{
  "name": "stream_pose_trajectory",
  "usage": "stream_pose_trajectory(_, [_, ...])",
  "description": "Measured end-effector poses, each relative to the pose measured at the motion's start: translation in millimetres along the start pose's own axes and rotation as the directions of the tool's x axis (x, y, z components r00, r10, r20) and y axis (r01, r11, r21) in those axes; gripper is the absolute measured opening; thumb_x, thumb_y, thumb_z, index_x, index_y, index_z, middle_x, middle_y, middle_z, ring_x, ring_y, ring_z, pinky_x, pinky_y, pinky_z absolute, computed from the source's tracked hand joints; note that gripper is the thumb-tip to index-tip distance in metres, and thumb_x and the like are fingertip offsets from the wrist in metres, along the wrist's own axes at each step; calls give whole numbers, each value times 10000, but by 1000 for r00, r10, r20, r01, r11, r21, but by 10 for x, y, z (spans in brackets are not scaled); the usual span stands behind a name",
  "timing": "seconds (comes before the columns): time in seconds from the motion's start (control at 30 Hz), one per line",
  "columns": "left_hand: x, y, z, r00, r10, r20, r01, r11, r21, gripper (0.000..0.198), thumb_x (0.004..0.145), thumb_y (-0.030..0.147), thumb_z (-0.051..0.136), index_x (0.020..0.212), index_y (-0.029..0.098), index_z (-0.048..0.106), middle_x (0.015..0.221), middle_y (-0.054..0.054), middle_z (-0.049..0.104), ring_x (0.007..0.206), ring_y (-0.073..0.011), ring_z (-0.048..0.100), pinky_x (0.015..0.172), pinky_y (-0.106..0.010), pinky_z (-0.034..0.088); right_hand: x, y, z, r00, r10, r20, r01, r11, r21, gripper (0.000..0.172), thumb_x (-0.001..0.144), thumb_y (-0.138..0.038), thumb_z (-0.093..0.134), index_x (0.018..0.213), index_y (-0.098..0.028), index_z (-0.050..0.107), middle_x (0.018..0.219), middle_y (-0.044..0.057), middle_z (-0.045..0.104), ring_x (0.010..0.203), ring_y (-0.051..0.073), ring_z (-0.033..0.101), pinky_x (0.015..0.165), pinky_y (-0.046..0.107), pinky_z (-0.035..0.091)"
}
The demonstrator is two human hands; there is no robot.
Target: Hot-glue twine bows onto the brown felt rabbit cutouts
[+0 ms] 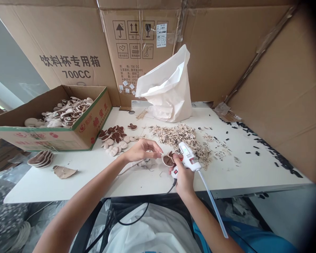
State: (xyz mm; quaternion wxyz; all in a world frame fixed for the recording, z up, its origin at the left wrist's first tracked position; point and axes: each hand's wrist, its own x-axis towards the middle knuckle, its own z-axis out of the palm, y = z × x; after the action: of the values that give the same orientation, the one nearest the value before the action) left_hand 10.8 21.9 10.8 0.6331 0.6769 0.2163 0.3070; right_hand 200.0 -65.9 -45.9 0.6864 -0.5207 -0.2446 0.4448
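Note:
My right hand (184,177) is wrapped round a white hot glue gun (189,156) with a long clear glue stick out of its back. Its thumb side also seems to steady a small brown felt piece with a pale rim (168,161). My left hand (142,150) comes in from the left, thumb and finger pinched at the upper edge of that piece, on what looks like the end of a thin pale cord. Just beyond both hands lies a heap of short pale cord loops (179,135). The glue gun's nozzle is hidden.
An open carton (94,121) of plush pieces stands at the left. Brown and cream pieces (115,137) lie beside it, with stacked pieces (40,159) nearer the edge. A white bag (171,95) stands at the back. Small black bits (260,142) scatter rightward; cardboard walls (213,52) enclose the table.

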Motion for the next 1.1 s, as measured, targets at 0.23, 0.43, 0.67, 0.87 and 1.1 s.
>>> stream_pose_trajectory(0.23, [9,16,4,1000,29,-10,-29,998,57,200,861,291,826,927,113,764,907,-97,724,816,-148,660,755,-271,516,0,4,2,1000,-6,-2,6,1000,3,417,723,-475,911,873,-203,632,704,-31,674,407,117,560,364,244,423])
stream_pose_trajectory(0.43, [6,11,-8,997,62,-54,-64,997,-34,182,867,297,818,851,135,737,1071,-111,683,926,-166,638,774,-278,489,-7,-15,11,1000,-5,9,5,1000,12,401,732,-462,911,860,-209,627,723,-32,676,412,114,557,370,249,440])
stream_pose_trajectory(0.67, [-13,8,2,996,42,-77,-51,992,-114,200,874,301,815,863,140,697,871,-56,662,804,-138,599,746,-276,443,-7,-19,8,1000,8,27,-8,1000,11,400,728,-474,906,851,-208,635,680,-34,657,404,119,552,363,249,427])
stream_pose_trajectory(0.87, [-4,-18,3,996,25,-90,-35,992,-119,205,849,304,834,861,133,722,817,-38,636,726,-113,538,676,-256,401,-6,-17,7,1000,-1,19,1,1000,-5,387,734,-471,898,848,-210,636,650,-44,645,400,121,547,361,246,421])
stream_pose_trajectory(1.1, [7,-28,-13,993,-32,-113,1,964,-265,186,834,280,842,878,141,727,770,-34,667,746,-122,593,742,-258,445,-11,-39,20,1000,10,26,-10,1000,0,403,710,-484,902,834,-212,632,617,-46,631,392,125,544,361,249,421])
